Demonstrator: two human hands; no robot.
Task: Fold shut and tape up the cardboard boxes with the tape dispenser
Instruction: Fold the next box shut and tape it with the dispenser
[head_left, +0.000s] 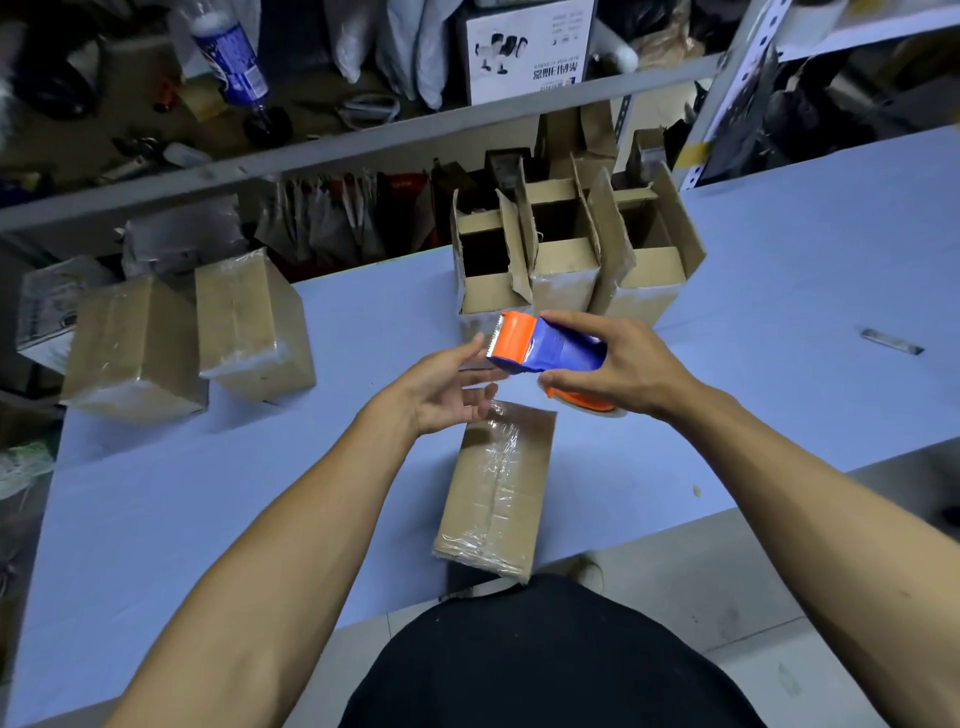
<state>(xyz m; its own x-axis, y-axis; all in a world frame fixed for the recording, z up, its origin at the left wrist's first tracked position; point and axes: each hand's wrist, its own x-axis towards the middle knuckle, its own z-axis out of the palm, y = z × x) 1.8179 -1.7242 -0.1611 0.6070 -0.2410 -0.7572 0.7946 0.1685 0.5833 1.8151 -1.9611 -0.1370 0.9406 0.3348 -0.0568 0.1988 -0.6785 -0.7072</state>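
Note:
My right hand (618, 366) grips the blue and orange tape dispenser (545, 345) in the air above the table. Beside the dispenser's orange front, my left hand (449, 384) is held palm up, its fingers relaxed and its thumb near the toothed blade. Clear tape stretches from there down to a shut cardboard box (496, 491) lying below, whose top seam is covered in wrinkled tape. Three cardboard boxes with open flaps (566, 260) stand behind the dispenser.
Two taped boxes (192, 338) sit at the left end of the blue table (208, 519). A small metal blade (891, 342) lies at the right. Cluttered shelving with a bottle (234, 57) and packets stands behind the table.

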